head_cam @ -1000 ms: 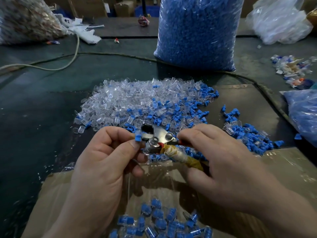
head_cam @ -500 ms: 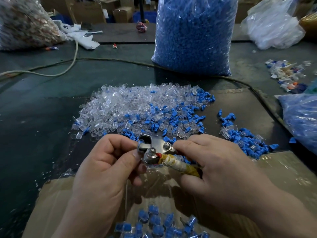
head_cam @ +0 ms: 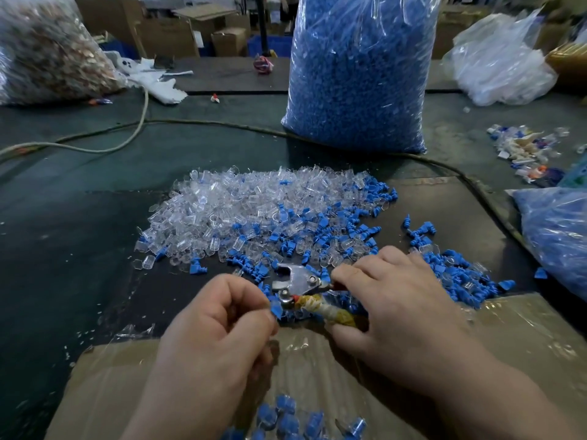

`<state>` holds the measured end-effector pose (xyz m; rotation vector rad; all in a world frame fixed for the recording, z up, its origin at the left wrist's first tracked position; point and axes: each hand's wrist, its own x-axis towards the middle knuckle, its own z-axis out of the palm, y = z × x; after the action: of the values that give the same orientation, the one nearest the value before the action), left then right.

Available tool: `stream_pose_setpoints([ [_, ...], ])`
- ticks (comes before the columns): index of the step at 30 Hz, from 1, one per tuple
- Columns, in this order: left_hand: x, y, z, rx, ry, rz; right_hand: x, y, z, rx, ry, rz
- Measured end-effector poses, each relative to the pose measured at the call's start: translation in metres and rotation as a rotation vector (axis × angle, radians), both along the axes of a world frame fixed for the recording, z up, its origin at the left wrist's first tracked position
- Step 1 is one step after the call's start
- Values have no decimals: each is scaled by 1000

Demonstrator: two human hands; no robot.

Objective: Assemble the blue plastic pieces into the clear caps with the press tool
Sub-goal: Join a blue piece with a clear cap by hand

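My right hand (head_cam: 394, 300) grips the press tool (head_cam: 297, 282), a small metal plier with tape-wrapped handles, its jaws pointing up and left. My left hand (head_cam: 219, 325) pinches a blue plastic piece (head_cam: 275, 309) between thumb and forefinger, just left of the tool's pivot. Whether a clear cap sits on that piece I cannot tell. Beyond the hands lies a pile of clear caps (head_cam: 235, 211) mixed with loose blue pieces (head_cam: 343, 230). Several assembled blue-in-clear parts (head_cam: 286, 420) lie in a cardboard box at the bottom edge.
A tall bag of blue pieces (head_cam: 359, 71) stands behind the pile. More bags sit at far left (head_cam: 47, 49), far right (head_cam: 502, 58) and right edge (head_cam: 559, 236). A cord (head_cam: 139, 122) crosses the dark table. The cardboard box (head_cam: 524, 338) lies under my wrists.
The blue piece was at the tool's jaws a second ago. My left hand has since drawn it down and left, below the pivot. The tool has stayed in my right hand.
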<state>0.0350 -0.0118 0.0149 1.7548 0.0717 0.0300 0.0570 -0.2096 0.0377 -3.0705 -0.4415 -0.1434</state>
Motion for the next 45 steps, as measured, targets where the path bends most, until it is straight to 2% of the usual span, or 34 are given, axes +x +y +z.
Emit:
stream_pose_setpoints([
  [4,-2,-1,1,146,-35,29,-4,5,-1,37,18,26],
  [9,-7,-5,-1,306,-135,41,-18,15,3,239,-220,206],
  [12,-10,-6,2,362,-216,4,-21,24,2,254,-260,292],
  [15,-12,-4,5,387,-258,-67,-19,22,2,244,-247,276],
  [19,-11,-3,9,364,-283,-62,-21,21,-1,349,-289,288],
  [23,-5,4,9,287,-194,-136,-25,30,-3,416,-336,312],
  [26,-5,4,7,235,-191,-161,-31,35,1,502,-166,217],
  [28,-7,4,8,233,-260,-131,-31,36,5,642,88,97],
  [31,-10,5,11,290,-365,-155,-28,32,14,1113,599,-52],
  [33,-10,7,12,276,-348,-206,-27,28,19,1289,798,-95],
  [34,-9,10,12,274,-330,-226,-26,26,18,1261,782,-96],
  [35,-8,13,13,289,-307,-234,-25,24,16,1141,679,-90],
  [37,-4,20,14,401,-254,-242,-24,19,10,770,357,-25],
  [39,-1,24,14,583,-197,-313,-22,15,7,461,162,42],
  [42,-1,23,11,786,-180,-453,-22,16,2,273,135,90],
  [45,-1,21,11,783,-195,-425,-20,16,-5,216,126,109],
])
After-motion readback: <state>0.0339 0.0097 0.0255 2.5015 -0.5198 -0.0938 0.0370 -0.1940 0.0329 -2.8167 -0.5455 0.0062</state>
